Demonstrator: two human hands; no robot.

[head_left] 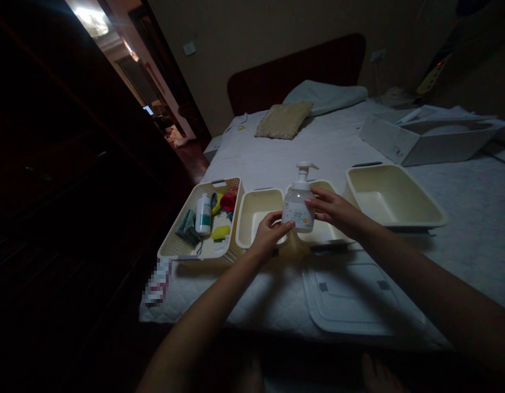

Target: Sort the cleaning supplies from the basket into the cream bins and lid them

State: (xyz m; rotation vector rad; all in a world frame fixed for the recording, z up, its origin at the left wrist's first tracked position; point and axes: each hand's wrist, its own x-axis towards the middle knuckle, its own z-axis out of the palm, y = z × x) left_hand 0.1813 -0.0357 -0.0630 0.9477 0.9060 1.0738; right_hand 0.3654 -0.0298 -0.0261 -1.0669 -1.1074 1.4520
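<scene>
My left hand (271, 236) and my right hand (334, 210) both grip a clear plastic pump bottle (298, 210) with a white pump head and a printed label. It is held upright above a cream plastic tub (324, 232), whose rim shows below my right wrist. Just left of that tub sits a smaller cream tub (258, 210). Further left, a perforated cream basket (182, 243) holds a white bottle (203, 215), a grey-green cloth (187, 226), a yellow sponge (220, 232) and a red object (228, 202).
A large cream tub (394, 196) stands to the right on the bed (277, 295). A flat white lid (350, 297) lies near the front edge. Further back are a white box (424, 142), a tan cushion (283, 121) and a pillow (326, 97). Dark furniture fills the left.
</scene>
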